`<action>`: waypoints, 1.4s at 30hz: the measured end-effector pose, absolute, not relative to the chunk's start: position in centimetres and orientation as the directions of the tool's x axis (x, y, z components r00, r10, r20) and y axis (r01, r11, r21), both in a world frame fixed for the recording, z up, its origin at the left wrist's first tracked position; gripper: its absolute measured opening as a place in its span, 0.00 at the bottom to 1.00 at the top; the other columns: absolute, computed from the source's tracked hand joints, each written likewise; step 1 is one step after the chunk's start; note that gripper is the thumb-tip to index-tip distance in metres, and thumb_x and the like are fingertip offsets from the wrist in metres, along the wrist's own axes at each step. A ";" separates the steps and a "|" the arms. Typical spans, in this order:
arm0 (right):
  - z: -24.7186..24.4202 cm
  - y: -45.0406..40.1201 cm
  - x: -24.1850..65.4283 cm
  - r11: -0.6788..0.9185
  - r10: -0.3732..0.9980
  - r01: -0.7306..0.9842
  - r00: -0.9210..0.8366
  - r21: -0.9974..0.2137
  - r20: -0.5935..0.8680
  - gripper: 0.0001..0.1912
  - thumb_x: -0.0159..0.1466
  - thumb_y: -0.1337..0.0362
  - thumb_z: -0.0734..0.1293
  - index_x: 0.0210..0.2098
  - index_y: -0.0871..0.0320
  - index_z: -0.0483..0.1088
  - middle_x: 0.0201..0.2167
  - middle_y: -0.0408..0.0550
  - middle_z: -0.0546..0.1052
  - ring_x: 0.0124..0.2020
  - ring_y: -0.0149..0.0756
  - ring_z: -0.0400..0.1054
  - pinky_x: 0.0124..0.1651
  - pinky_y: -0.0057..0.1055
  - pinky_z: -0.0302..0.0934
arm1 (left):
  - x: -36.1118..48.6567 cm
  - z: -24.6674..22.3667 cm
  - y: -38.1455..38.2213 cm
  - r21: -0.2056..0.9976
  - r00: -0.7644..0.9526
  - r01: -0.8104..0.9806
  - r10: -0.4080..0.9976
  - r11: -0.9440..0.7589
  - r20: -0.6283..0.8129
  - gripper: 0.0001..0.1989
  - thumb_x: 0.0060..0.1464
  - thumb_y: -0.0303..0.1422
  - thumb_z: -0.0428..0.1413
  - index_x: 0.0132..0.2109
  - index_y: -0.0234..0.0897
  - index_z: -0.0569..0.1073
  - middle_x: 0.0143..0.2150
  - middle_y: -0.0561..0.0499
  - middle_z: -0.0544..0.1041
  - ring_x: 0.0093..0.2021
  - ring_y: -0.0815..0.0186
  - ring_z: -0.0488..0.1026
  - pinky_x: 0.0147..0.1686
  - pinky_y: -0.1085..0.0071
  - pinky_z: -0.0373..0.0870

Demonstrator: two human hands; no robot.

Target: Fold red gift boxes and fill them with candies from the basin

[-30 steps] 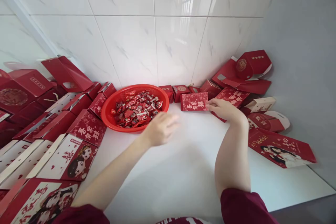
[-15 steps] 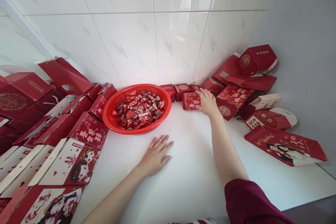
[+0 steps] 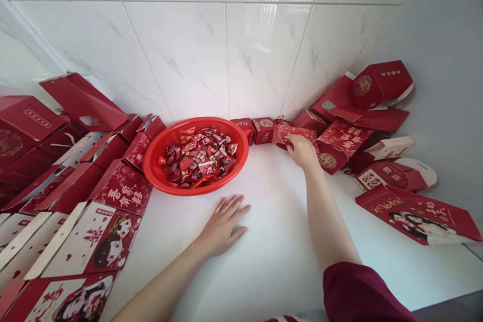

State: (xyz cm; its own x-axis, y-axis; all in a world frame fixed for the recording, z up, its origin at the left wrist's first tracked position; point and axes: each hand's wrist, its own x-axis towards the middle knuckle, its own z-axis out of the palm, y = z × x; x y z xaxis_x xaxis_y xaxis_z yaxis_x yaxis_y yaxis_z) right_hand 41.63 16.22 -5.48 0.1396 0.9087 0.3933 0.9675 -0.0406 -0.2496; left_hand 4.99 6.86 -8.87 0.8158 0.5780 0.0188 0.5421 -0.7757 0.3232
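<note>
2 hands (image 3: 222, 226): L palm-down, spread on tbl (image 3: 264, 261); R bent over red box (image 3: 281, 134), grip unclear

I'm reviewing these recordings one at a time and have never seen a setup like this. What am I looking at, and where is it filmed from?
There is no robot here: these are a person's bare hands, all seen from one camera worn on the head, looking forward and down. The left hand lies palm down on a white tabletop. The right hand has its fingers on a red box; whether it grips it is unclear. A red basket holds small wrapped packets. More boxes lie to either side, before a tiled wall.
</note>
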 end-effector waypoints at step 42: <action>5.9 6.0 28.3 0.543 0.777 0.621 -0.626 -0.566 0.059 0.13 0.62 0.75 0.62 0.44 0.55 0.70 0.39 0.44 0.77 0.37 0.33 0.69 0.39 0.30 0.60 | 1.4 6.1 6.4 0.379 0.769 0.563 0.633 -0.735 0.084 0.14 0.65 0.38 0.51 0.54 0.45 0.74 0.44 0.52 0.78 0.44 0.63 0.74 0.43 0.69 0.68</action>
